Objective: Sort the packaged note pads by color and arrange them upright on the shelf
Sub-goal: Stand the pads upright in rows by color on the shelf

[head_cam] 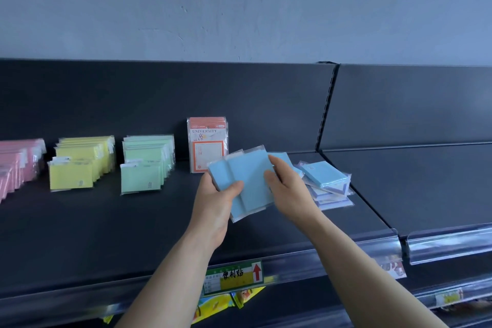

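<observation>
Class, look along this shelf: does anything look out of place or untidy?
Yes. Right of the upright orange-framed pack, a heap of plastic-wrapped blue and lilac-edged note pads lies flat and askew on the dark shelf, unlike the upright yellow row and green row.

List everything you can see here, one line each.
pink pads: several, pink, upright row, far left
yellow pads: several, yellow, upright row beside pink
green pads: several, green, upright row, next right
UNIVERSITY pads: a few, orange-red, upright against back panel
loose blue pad: one, blue, atop right pile
white-purple pads: several, flat pile beneath it
shelf: one, dark grey
price label: one, green-yellow, front rail
held blue pads: several, blue, fanned between hands
left hand: one, grips their left edge
right hand: one, pinches their right edge
</observation>
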The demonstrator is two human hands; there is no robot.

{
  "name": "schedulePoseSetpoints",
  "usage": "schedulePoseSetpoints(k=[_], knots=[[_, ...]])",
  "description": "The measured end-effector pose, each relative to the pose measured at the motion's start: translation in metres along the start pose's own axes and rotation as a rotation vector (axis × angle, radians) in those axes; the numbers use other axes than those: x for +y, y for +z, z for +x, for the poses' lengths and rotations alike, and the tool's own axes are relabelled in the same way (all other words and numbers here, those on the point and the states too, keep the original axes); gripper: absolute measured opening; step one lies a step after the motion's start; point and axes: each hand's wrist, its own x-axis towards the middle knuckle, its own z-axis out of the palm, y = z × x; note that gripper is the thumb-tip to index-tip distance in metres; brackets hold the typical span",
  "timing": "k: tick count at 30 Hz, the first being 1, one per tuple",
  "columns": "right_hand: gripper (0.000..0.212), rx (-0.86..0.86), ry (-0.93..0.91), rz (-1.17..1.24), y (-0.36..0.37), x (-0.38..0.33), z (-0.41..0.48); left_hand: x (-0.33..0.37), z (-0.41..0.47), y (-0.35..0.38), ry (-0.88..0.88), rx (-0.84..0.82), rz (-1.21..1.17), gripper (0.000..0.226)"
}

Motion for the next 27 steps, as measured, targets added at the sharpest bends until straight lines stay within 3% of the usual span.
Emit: schedulePoseSetpoints(k=[4, 10, 14, 17, 23, 27], knots=[[0.029, 0.041, 0.062, 0.115, -0.010, 0.001, -0.001, 0.002, 0.000, -0.007, 0.002, -0.009, -0.006, 0.033], [0.015, 0.037, -0.015, 0.003, -0.007, 0.005, -0.007, -0.001, -0.004, -0.003, 0.015, -0.041, 0.043, 0.026], [0.035, 0.288, 0.014, -0.316, -0.022, 0.011, 0.007, 0.000, -0.002, -0.007, 0.007, 0.046, 0.054, 0.022], [0.057, 0.196, 0.131, -0.623, -0.027, 0.015, 0.019, 0.001, 0.000, -0.011, -0.034, 0.083, 0.005, 0.021], [0.062, 0.169, 0.085, -0.856, -0.015, 0.011, 0.033, -0.007, 0.005, -0.015, -0.091, 0.110, -0.039, 0.026], [0.046, 0.157, 0.031, -0.875, -0.012, 0.008, 0.032, -0.010, 0.007, -0.019, -0.125, 0.112, -0.064, 0.028]])
